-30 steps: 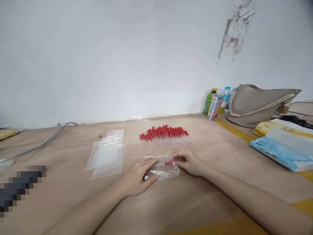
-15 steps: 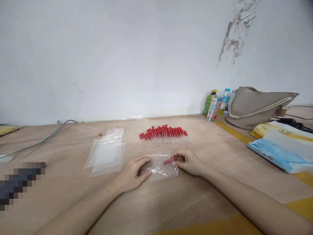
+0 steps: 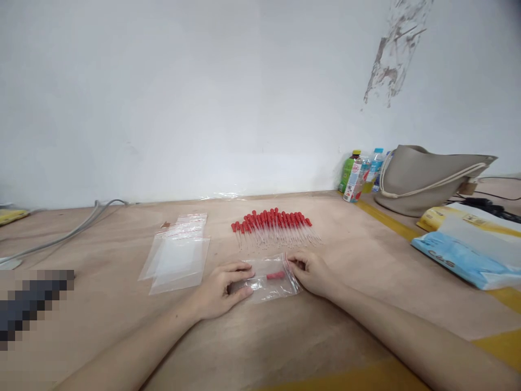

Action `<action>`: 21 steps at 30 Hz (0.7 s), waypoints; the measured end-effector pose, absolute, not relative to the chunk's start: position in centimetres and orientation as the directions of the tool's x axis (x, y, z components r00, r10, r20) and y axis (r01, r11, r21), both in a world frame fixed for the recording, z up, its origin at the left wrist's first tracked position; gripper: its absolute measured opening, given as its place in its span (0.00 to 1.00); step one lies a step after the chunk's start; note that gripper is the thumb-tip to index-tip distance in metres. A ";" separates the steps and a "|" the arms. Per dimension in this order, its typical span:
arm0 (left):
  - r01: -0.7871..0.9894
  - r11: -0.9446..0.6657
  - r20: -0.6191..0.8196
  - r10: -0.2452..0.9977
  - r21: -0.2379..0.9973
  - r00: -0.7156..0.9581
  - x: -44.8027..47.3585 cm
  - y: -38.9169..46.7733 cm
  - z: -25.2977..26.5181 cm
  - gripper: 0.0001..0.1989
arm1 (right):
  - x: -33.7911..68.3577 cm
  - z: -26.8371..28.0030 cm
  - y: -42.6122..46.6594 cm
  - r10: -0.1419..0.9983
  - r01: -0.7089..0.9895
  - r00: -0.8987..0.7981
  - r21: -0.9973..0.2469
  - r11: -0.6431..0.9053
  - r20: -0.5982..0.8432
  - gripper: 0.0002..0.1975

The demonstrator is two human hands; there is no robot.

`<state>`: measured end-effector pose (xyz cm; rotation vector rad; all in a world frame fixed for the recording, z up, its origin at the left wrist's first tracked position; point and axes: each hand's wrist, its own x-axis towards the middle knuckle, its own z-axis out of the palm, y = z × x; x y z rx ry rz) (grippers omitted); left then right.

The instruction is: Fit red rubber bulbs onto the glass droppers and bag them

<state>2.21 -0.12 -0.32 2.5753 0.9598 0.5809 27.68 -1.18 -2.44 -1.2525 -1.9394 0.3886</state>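
Note:
A clear zip-lock bag (image 3: 264, 293) lies in front of me, its red-lined mouth facing right. Inside it is a dropper with a red bulb (image 3: 275, 276), its thin clear stem pointing left. My left hand (image 3: 222, 288) holds the bag's closed end, thumb and fingers on the plastic. At the mouth, my right hand (image 3: 311, 271) pinches the zip edge near its upper corner; its fingertips are partly hidden. Beyond the bag, a row of several red-bulbed droppers (image 3: 272, 220) lies with stems towards me. Several more zip-lock bags (image 3: 177, 260) overlap to the left.
Grey cables (image 3: 81, 231) run along the left. Drink bottles (image 3: 354, 176) and a taupe bag (image 3: 427, 179) stand against the wall at right. A blue tissue pack (image 3: 451, 255) lies nearer, beside yellow tape (image 3: 382, 220). A dark blurred object (image 3: 32, 304) sits at the left edge.
My right hand has let go of the dropper, which now lies wholly inside the bag, and has closed on the bag's mouth. My left hand stays at the other end.

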 end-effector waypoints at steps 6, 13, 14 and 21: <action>0.518 -0.736 0.260 0.654 0.436 0.710 2.1 0.2 -0.7 0.16 | 30.0 -1.1 3.2 0.866 0.804 0.022 -0.523 0.282 0.500 0.10; 0.514 -0.756 0.254 0.633 0.404 0.731 1.9 0.1 -0.8 0.17 | 30.1 0.6 8.1 0.886 0.883 0.320 -0.446 -0.150 0.337 0.13; 0.518 -0.757 0.249 0.633 0.398 0.733 1.9 0.1 -0.8 0.17 | 30.0 0.6 8.3 0.889 0.878 0.341 -0.442 -0.185 0.305 0.13; 0.499 -0.766 0.287 0.625 0.406 0.726 2.1 0.0 -0.7 0.17 | 29.9 0.8 9.3 0.893 0.830 0.422 -0.463 -0.313 0.154 0.12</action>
